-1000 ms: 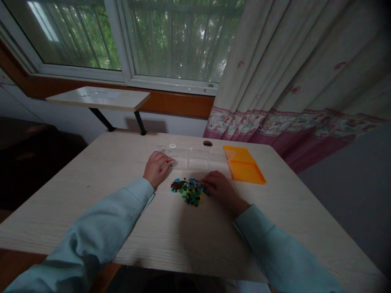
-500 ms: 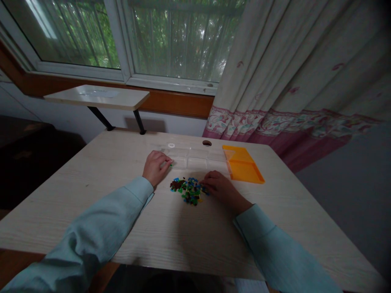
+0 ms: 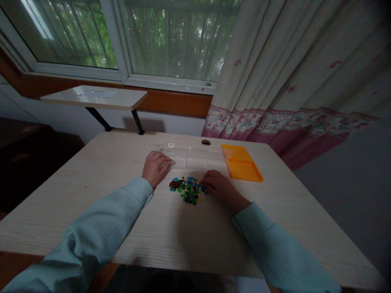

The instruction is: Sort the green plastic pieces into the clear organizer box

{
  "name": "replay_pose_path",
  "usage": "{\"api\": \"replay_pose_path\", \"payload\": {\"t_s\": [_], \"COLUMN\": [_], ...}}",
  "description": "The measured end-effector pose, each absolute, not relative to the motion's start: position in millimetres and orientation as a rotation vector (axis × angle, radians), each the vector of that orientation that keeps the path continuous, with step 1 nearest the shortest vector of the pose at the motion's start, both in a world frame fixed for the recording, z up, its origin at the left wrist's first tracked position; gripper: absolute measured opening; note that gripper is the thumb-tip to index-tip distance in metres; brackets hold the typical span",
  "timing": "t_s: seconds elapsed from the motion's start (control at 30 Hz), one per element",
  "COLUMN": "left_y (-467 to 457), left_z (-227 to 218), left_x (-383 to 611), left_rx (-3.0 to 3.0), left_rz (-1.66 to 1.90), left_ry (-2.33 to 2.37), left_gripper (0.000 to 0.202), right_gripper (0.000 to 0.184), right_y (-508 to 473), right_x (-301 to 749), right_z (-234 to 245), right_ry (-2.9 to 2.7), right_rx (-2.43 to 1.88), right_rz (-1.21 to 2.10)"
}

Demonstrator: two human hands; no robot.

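Observation:
A loose heap of tiny plastic pieces [image 3: 190, 190] in green, blue, brown and yellow lies on the table. My right hand [image 3: 217, 185] rests at the heap's right edge, its fingers drawn together among the pieces; what they pinch is too small to make out. To the left, my left hand [image 3: 156, 167] has thumb and fingers pinched beside the near left corner of a clear compartment box [image 3: 187, 162]. A small green piece [image 3: 170, 165] shows at its fingertips. The box's sections are see-through, and their contents are hard to make out.
An orange tray or lid [image 3: 242, 165] lies at the box's right end, partly under its clear edge. Behind are a round cable hole [image 3: 206, 142] and a raised shelf [image 3: 128, 99] on black legs. A curtain [image 3: 259, 122] hangs at the back right.
The view has shifted very slightly. Both hands stay nearly where they were, with the right fingers still at the heap's edge and the left still beside the box.

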State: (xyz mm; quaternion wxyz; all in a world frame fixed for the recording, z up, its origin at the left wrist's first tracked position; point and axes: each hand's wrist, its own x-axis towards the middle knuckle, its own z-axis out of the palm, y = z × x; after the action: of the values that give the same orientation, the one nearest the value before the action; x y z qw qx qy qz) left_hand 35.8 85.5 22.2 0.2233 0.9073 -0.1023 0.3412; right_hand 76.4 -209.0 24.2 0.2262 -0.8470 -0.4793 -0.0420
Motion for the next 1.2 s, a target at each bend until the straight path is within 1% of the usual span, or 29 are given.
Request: {"api": "replay_pose_path", "payload": {"t_s": [0.13,0.37,0.47,0.53,0.57,0.67,0.73,0.8,0.97,1.2], "left_y": [86,87,82,75,69,50,36,26,16,21], "left_z": [20,17,21,26,29,39,45,48,46,43], "left_x": [37,38,34,29,25,13,5,-1,-5,-3], "left_rx": [2.53,2.547,2.511,2.485,2.471,2.435,2.418,2.394,2.346,2.35], "left_rz": [0.929,0.919,0.921,0.911,0.906,0.867,0.841,0.856,0.897,0.922], "left_ry": [-0.282,-0.3,-0.363,-0.435,-0.48,-0.635,-0.697,-0.704,-0.698,-0.746], "left_gripper": [0.018,0.027,0.028,0.027,0.027,0.026,0.026,0.027,0.026,0.02], "right_gripper": [0.017,0.014,0.013,0.01,0.01,0.021,0.024,0.025,0.025,0.022], "right_y": [-208,-207,-205,-201,-198,-187,-181,-176,-168,-164], "right_x": [75,76,76,74,72,60,49,39,24,20], "right_z": [25,24,25,28,29,36,42,45,43,37], "right_ry": [-1.3,-1.192,-1.037,-0.832,-0.707,-0.372,-0.248,-0.166,-0.097,-0.177], "right_rx": [-2.357,-2.316,-2.231,-2.132,-2.053,-1.666,-1.378,-1.199,-1.032,-0.984], "right_rz": [-0.103,-0.077,-0.041,-0.005,0.042,0.306,0.497,0.629,0.807,0.867]}}
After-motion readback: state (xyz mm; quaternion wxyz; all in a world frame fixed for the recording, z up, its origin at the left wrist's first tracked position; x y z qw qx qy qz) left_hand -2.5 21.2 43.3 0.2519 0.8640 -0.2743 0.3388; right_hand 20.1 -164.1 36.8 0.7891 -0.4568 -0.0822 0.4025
